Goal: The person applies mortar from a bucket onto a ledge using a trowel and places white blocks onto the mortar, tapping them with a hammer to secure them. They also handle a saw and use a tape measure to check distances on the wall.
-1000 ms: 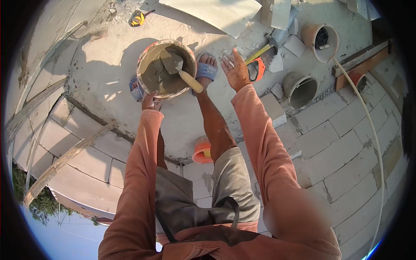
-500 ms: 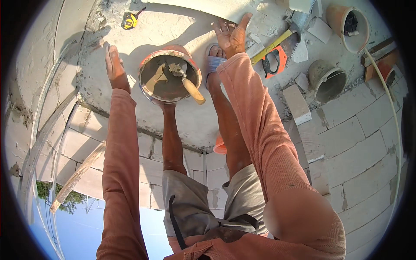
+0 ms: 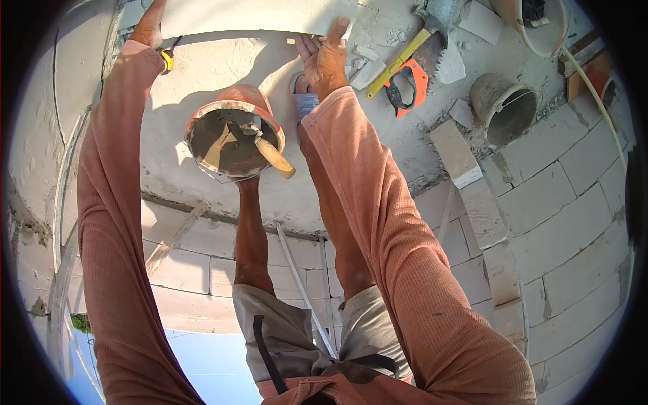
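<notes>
A long, pale block (image 3: 250,17) lies across the top of the head view, partly cut off. At its left end is my left hand (image 3: 149,25), its fingers running out past the upper edge of the picture. My right hand (image 3: 329,62) is open at the block's right end, palm up. Its thumb overlaps the block's corner, and its fingers reach out just below the near edge. Between my arms stands an orange bucket (image 3: 253,94) of grey mortar (image 3: 216,152). In it leans a trowel (image 3: 275,158) with a wooden handle.
A yellow-handled tool (image 3: 398,64) and an orange-handled saw (image 3: 420,84) lie among rubble to the right. Beyond are a grey bucket (image 3: 503,111) and a larger bucket (image 3: 540,27). A tape measure (image 3: 167,61) lies by my left sleeve. Block walls (image 3: 574,182) and metal strips surround me.
My left hand has moved up and outward to the block's left end. My right hand has come to its right end. The view has shifted, bringing more of the block into sight.
</notes>
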Motion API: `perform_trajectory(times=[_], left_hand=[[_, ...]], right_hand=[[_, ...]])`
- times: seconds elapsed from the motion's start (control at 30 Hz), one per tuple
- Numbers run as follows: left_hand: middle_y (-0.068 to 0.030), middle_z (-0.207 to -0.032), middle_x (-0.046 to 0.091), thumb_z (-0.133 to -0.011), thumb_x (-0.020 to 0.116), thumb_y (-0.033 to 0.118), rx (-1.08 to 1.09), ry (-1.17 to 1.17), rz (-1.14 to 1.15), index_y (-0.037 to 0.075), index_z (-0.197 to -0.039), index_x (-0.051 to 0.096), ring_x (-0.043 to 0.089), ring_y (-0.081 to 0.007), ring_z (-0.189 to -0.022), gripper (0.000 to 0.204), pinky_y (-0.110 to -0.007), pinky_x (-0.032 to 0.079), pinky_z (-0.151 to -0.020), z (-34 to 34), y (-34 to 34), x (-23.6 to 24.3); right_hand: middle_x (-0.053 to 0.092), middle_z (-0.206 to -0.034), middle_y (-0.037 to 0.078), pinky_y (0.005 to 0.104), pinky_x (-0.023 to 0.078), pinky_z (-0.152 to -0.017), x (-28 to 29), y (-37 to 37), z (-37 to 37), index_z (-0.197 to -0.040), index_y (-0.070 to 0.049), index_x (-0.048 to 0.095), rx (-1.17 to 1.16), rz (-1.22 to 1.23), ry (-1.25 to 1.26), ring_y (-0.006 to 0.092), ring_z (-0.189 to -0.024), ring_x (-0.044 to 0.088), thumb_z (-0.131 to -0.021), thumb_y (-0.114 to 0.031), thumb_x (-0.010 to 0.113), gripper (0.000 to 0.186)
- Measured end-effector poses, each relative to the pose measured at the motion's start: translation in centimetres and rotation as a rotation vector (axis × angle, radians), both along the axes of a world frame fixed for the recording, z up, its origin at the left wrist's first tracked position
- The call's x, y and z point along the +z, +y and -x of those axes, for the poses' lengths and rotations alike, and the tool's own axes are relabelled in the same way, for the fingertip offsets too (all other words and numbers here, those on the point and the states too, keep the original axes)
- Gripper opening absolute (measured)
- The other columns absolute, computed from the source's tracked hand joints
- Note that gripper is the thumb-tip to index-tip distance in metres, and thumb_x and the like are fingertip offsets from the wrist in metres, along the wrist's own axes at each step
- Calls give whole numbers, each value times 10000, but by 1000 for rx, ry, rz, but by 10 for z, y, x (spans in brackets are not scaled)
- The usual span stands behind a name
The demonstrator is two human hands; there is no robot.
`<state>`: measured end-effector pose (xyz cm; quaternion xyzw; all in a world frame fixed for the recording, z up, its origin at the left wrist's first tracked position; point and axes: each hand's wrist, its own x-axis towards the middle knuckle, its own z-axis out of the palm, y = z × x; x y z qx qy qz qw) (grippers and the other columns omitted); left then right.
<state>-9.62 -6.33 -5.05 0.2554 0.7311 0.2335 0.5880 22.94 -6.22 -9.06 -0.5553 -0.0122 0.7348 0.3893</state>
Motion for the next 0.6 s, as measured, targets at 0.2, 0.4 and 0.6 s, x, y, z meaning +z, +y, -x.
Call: perform_trajectory(times=[0.2,0.4,0.6], left_hand=[[-137,-1436,489,-924,680,418,4,-233,-62,-14,-1486,344,480,-213,-1330,785,-343,397,-1103,13,2,60],[-244,-1454,449,-735,837,489,223,-140,-52,-129,-1508,162,457,-299,-1349,1198,-385,312,-1160,-44,-25,115],[-288,-1491,320,-709,854,399,106,165,-139,-122,-1511,149,358,-372,-1396,1188,-398,319,-1153,-126,-67,173]], right_hand=[[500,-1345,199,478,491,-1056,28,21,-29,-1458,-51,356,113,165,44,398,-1282,511,-766,-776,637,1041],[129,-1597,252,703,348,-1052,144,62,-25,-1568,-75,154,359,418,-325,487,-1394,339,-934,-629,565,937],[34,-1587,335,785,243,-1039,284,91,-10,-1593,-81,71,581,261,-332,546,-1448,174,-839,-724,615,1131]])
